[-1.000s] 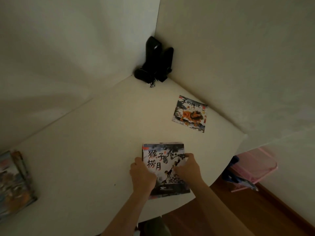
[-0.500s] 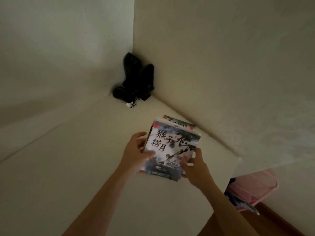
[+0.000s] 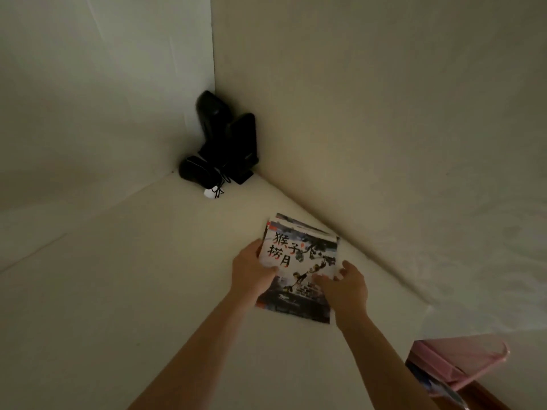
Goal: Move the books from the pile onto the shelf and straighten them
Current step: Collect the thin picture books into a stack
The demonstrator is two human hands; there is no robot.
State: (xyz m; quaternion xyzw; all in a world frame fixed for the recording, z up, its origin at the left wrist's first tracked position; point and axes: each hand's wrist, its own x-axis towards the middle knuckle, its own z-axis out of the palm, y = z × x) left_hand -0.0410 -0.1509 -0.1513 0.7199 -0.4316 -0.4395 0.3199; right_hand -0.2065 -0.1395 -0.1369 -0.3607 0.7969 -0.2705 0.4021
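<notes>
A thin picture book with a dark ink-painted cover and large black characters (image 3: 299, 261) lies on top of another book (image 3: 299, 225), whose far edge peeks out behind it, close to the right wall on the white shelf surface (image 3: 148, 291). My left hand (image 3: 251, 270) grips the top book's left edge, thumb on the cover. My right hand (image 3: 344, 282) holds its right edge with fingers over the cover's lower right part.
Black speakers with a tangle of cable and a white tag (image 3: 225, 143) stand in the far corner. A pink plastic bin (image 3: 455, 362) sits low at the right, beyond the shelf's edge. Walls close in on the left and right.
The book was lifted from the near edge, carried forward and right, and now lies on the other book by the right wall. Both hands stayed on it.
</notes>
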